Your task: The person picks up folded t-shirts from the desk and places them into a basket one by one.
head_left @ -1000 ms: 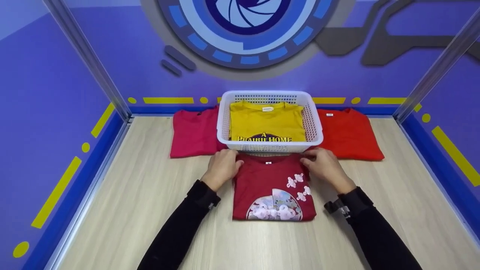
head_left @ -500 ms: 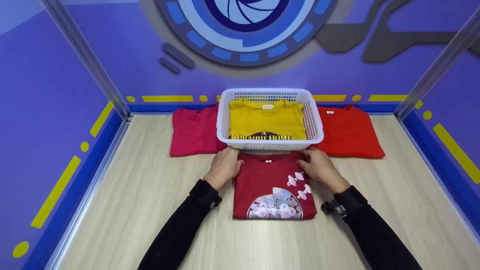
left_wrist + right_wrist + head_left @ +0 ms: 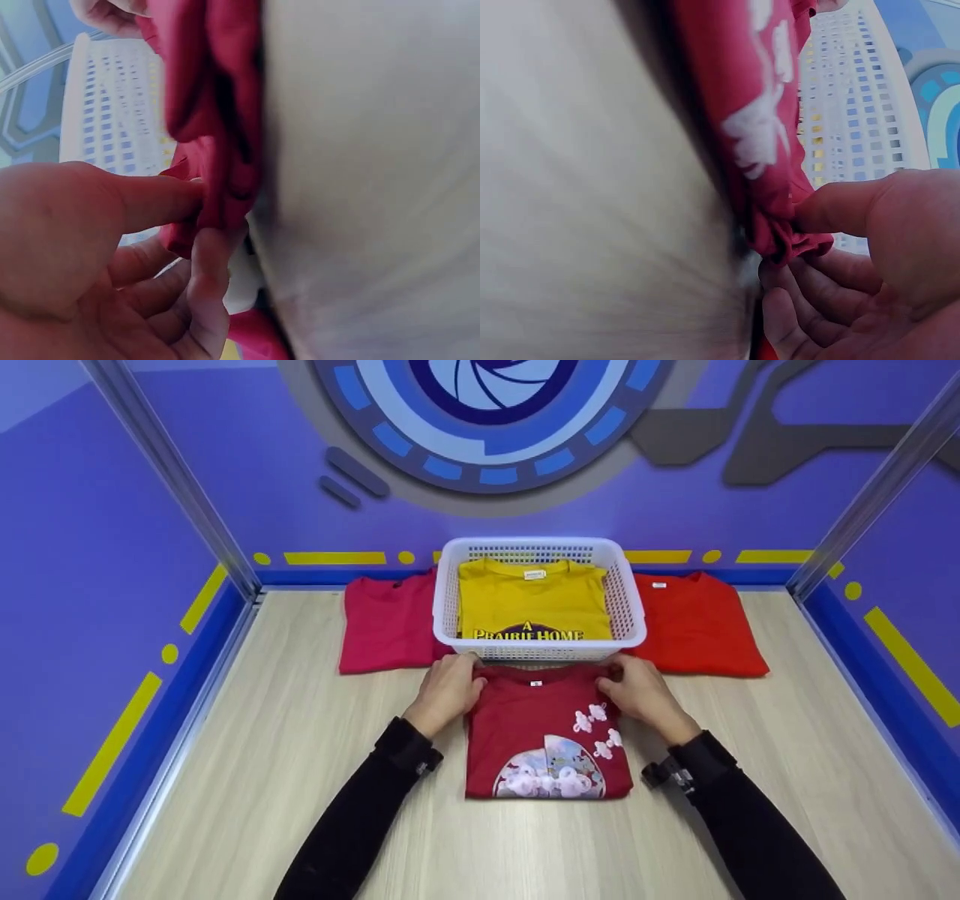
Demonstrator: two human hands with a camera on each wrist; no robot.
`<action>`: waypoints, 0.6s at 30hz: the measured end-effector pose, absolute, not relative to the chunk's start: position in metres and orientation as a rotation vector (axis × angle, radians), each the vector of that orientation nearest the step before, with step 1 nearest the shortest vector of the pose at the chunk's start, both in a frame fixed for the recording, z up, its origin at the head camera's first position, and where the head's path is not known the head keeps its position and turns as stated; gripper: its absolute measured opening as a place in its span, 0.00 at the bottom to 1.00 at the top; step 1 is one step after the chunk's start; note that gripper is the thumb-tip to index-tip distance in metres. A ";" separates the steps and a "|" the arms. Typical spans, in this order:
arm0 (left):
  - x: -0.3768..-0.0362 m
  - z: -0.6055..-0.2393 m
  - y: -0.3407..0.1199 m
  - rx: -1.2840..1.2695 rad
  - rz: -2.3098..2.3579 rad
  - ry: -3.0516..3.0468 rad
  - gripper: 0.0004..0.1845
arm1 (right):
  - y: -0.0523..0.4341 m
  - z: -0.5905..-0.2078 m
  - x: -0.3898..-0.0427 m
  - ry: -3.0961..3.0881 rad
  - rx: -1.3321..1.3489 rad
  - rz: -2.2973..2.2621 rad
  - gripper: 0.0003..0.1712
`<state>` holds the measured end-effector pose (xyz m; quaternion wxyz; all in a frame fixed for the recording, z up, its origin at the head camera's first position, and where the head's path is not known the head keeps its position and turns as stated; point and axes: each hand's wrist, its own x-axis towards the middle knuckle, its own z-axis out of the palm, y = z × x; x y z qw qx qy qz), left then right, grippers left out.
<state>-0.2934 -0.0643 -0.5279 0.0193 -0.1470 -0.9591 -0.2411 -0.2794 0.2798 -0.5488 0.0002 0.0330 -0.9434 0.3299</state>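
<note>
A folded dark red T-shirt (image 3: 540,720) with a floral print lies on the table, its collar towards the basket. At its far left corner my left hand (image 3: 448,688) pinches the fabric between thumb and fingers; the left wrist view shows the layered cloth (image 3: 214,150) in that grip. My right hand (image 3: 642,690) pinches the far right corner, and the bunched corner (image 3: 780,236) is plain in the right wrist view. Just beyond both hands stands a white plastic basket (image 3: 541,650) with a folded yellow T-shirt (image 3: 532,600) inside.
To the basket's left lies a folded pink T-shirt (image 3: 390,626), partly behind it. A folded orange-red T-shirt (image 3: 694,626) lies to its right. Printed blue-purple panels (image 3: 360,525) wall the wooden table (image 3: 300,750) at the back and sides.
The hands keep their pinch on the dark red T-shirt's two far corners, almost in place. The whole view has shifted very slightly; the shirt and basket stay where they were.
</note>
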 end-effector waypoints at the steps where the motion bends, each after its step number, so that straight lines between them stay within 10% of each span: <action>1: -0.293 -0.526 -0.065 -0.464 -0.761 -2.974 0.13 | 0.280 -0.547 -0.279 -2.963 0.106 1.047 0.22; 18: -0.283 -0.490 -0.079 -0.625 -0.851 -2.957 0.13 | 0.286 -0.515 -0.271 -3.003 0.164 1.239 0.21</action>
